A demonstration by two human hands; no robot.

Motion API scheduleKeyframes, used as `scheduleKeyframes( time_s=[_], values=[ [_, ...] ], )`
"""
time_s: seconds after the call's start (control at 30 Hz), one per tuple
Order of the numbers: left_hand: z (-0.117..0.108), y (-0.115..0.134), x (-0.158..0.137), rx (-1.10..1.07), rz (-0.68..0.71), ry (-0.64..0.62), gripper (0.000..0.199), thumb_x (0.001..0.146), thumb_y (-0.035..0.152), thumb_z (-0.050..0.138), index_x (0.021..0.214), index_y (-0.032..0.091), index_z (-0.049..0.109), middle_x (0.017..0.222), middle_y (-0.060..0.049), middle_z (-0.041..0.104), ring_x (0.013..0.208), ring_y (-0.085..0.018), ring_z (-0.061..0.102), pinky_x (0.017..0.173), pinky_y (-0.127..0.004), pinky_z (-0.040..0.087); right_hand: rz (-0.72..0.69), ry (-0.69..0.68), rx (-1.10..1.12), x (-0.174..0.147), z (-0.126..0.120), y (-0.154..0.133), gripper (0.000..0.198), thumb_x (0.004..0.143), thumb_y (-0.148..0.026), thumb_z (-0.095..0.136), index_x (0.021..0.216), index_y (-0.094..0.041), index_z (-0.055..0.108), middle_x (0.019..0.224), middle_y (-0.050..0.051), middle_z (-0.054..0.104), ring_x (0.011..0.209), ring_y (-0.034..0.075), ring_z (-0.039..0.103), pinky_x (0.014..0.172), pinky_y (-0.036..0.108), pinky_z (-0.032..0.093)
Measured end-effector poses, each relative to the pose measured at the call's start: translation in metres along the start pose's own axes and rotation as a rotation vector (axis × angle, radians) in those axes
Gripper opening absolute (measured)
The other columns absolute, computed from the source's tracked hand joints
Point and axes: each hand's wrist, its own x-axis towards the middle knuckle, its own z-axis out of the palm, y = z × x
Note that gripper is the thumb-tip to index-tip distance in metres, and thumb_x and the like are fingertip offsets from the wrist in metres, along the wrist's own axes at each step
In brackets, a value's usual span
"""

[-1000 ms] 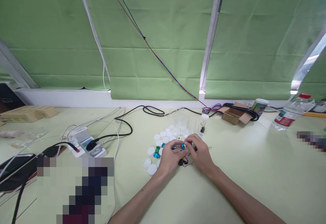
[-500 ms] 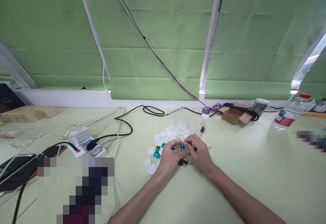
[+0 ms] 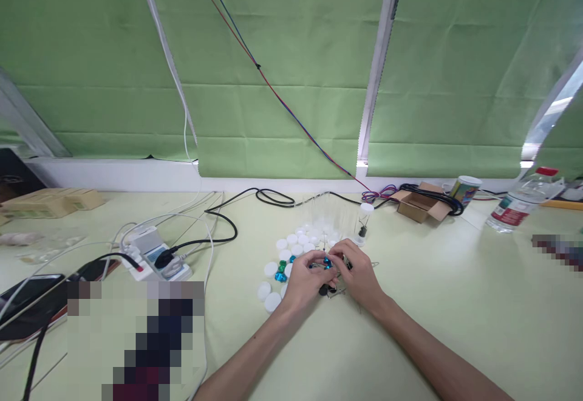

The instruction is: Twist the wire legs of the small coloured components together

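Note:
My left hand (image 3: 308, 274) and my right hand (image 3: 354, 268) meet low in the middle of the head view. Both are closed, with fingertips around a small shiny blue piece (image 3: 327, 263) with thin metal wires sticking up from it. Fingers hide most of it. Under them lie small black parts (image 3: 324, 290) and loose wire pieces. Left of my left hand are a green piece (image 3: 282, 266) and another blue piece (image 3: 280, 277), among several round white caps (image 3: 272, 302).
Behind my hands stand several clear tubes (image 3: 334, 211), and a capped tube (image 3: 363, 225) with dark parts inside. A power strip (image 3: 157, 258) with cables lies left. An open cardboard box (image 3: 421, 203), a can (image 3: 464, 191) and a water bottle (image 3: 519, 202) stand to the right.
The wires on the blue piece have tilted and shifted slightly between my fingers. Both hands stay almost in the same place.

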Motion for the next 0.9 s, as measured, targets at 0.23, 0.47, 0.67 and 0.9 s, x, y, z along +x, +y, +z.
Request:
scheduleKeyframes(
  time_s=[0.23, 0.47, 0.67, 0.9],
  values=[
    [0.0026, 0.0009, -0.0025, -0.034, -0.027, 0.034, 0.039, 0.054, 0.023, 0.086, 0.084, 0.012, 0.065, 0.080, -0.002, 0.060, 0.051, -0.015, 0.065, 0.053, -0.029, 0.053, 0.023, -0.015, 0.021, 0.0007, -0.0002, 0.0018, 0.015, 0.094, -0.017, 0.050, 0.083, -0.021, 0.059, 0.083, 0.003, 0.058, 0.077, 0.018, 0.056, 0.071, 0.030, 0.044],
    [0.0025, 0.0039, -0.0050, -0.020, -0.051, 0.021, 0.035, 0.058, 0.021, 0.084, 0.087, 0.012, 0.067, 0.083, -0.004, 0.061, 0.054, -0.014, 0.065, 0.058, -0.029, 0.054, 0.022, -0.018, 0.026, 0.0012, -0.0011, 0.0021, 0.014, 0.093, -0.016, 0.051, 0.084, -0.021, 0.060, 0.084, 0.003, 0.058, 0.078, 0.017, 0.057, 0.071, 0.029, 0.045],
    [0.0029, 0.0039, -0.0046, -0.016, -0.061, 0.029, 0.034, 0.059, 0.020, 0.084, 0.088, 0.011, 0.068, 0.086, -0.007, 0.065, 0.056, -0.013, 0.066, 0.059, -0.027, 0.053, 0.028, -0.027, 0.027, 0.0014, -0.0011, 0.0012, 0.015, 0.094, -0.015, 0.051, 0.083, -0.020, 0.060, 0.084, 0.003, 0.058, 0.078, 0.017, 0.057, 0.071, 0.029, 0.045],
    [0.0023, 0.0025, -0.0036, -0.014, -0.077, 0.032, 0.033, 0.061, 0.019, 0.083, 0.089, 0.011, 0.068, 0.090, -0.008, 0.065, 0.057, -0.013, 0.065, 0.060, -0.026, 0.053, 0.027, -0.029, 0.039, 0.0011, -0.0008, 0.0017, 0.015, 0.094, -0.015, 0.051, 0.085, -0.021, 0.060, 0.086, 0.003, 0.058, 0.080, 0.017, 0.057, 0.072, 0.029, 0.045]
  ],
)
